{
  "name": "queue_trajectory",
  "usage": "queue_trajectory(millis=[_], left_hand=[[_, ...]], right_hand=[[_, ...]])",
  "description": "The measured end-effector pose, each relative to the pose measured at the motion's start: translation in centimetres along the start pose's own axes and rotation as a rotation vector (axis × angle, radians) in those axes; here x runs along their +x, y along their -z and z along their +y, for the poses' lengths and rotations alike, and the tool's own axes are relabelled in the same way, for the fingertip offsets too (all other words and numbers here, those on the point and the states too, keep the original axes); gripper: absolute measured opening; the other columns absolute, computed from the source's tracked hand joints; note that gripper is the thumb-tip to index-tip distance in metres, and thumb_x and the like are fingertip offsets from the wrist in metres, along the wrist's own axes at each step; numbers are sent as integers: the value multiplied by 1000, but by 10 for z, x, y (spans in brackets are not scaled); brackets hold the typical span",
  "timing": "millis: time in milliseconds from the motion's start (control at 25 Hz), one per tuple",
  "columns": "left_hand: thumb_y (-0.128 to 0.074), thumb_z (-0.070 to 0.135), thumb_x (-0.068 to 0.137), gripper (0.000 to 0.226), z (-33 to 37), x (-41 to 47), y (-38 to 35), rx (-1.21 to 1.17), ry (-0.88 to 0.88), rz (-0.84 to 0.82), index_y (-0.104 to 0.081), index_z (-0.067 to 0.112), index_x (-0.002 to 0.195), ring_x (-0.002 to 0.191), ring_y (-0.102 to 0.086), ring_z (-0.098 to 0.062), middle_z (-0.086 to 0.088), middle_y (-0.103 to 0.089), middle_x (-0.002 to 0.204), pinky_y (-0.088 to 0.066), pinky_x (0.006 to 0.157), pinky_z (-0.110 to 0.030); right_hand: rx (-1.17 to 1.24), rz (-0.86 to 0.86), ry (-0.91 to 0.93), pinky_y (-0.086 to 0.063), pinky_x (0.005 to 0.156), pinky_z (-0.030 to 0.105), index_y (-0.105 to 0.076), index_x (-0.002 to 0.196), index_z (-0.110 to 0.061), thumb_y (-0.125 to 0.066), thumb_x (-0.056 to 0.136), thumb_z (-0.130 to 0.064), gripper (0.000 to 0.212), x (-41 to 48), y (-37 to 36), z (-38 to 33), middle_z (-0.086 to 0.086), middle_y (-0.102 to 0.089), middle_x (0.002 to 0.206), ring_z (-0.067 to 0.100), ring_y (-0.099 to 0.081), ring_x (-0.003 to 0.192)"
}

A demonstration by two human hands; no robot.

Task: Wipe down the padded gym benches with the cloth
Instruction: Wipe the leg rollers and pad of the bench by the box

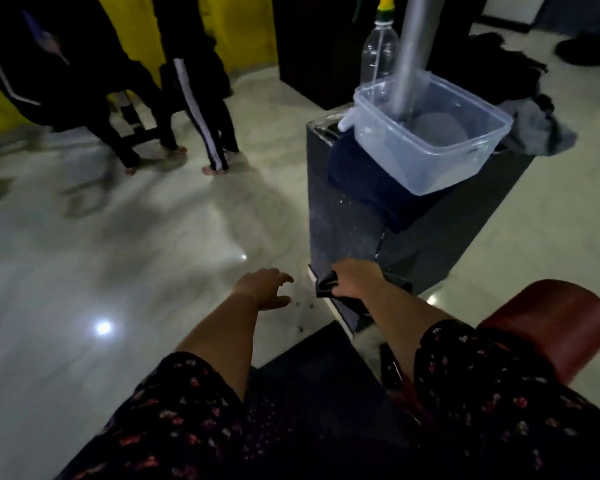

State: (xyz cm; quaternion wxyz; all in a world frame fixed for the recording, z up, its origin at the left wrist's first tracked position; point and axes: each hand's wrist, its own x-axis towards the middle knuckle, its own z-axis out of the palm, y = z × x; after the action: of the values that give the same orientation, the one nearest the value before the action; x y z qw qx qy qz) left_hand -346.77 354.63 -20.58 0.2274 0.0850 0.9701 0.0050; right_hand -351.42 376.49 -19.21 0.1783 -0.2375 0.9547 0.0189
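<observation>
The right hand [355, 278] sits just below centre, toward 5 o'clock. Its fingers are curled round a bunched dark cloth [327, 285] and hold it against the near corner of the black padded bench [343, 220]. The cloth lies at that corner's left edge, where a pale trim line runs down toward 6 o'clock. The left hand [265, 287] hovers beside it at 6 o'clock, apart from the cloth. Its fingers are spread and loosely curled, holding nothing, over the glossy pale floor [118, 254].

The bench rises from the cloth toward 1 o'clock. On its top a clear plastic tub [447, 161] stands on a dark folded pad [361, 181]. A grey pole [409, 46] drops into the tub, and a clear bottle [378, 46] stands just behind its left rim. Grey fabric [541, 129] lies at the bench's far right end, at 2 o'clock.

A red padded roll [551, 323] lies at 4 o'clock, with a narrow strip of floor between it and the bench's near side. Another dark pad [326, 368] shows at 6 o'clock between the 2 forearms.

The open room is on the left, where floor spreads wide from 7 to 10 o'clock. At 11 o'clock the legs of 2 people [201, 109] stand barefoot, well apart from the bench.
</observation>
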Motion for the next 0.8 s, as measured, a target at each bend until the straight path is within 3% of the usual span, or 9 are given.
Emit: queue_trajectory(millis=[240,480,640,800], left_hand=[[-55,51,93,59,-1,111,46,118,-256,21,-37,35,147,132,-45,-25,0,-43,149,-42,103,-41],[-55,42,97,52,-12,198,62,79,-551,-72,-42,28,146,132,-45,-22,-1,-44,149,-36,104,-25],[-48,43,99,46,20,215,58,173,-735,-191,-45,27,142,126,-49,-25,-4,-48,146,-41,107,-41],[-54,43,97,58,69,209,60,236,-951,-263,-35,27,150,133,-43,-26,-5,-37,153,-38,109,-41]], right_hand=[[72,-102,-304,-45,94,39,-45,138,-19,-58,91,-44,54,33,4,46,7,-50,135,29,-52,120],[280,-62,-757,-49,85,37,-55,126,-23,-54,90,-50,45,46,3,44,4,-58,120,26,-59,107],[465,-22,-958,-47,83,36,-51,130,-17,-55,89,-46,51,23,-9,33,7,-55,125,27,-57,112],[596,43,-1186,-47,80,36,-54,123,-11,-61,87,-38,46,-30,-29,20,12,-56,122,31,-57,108]])
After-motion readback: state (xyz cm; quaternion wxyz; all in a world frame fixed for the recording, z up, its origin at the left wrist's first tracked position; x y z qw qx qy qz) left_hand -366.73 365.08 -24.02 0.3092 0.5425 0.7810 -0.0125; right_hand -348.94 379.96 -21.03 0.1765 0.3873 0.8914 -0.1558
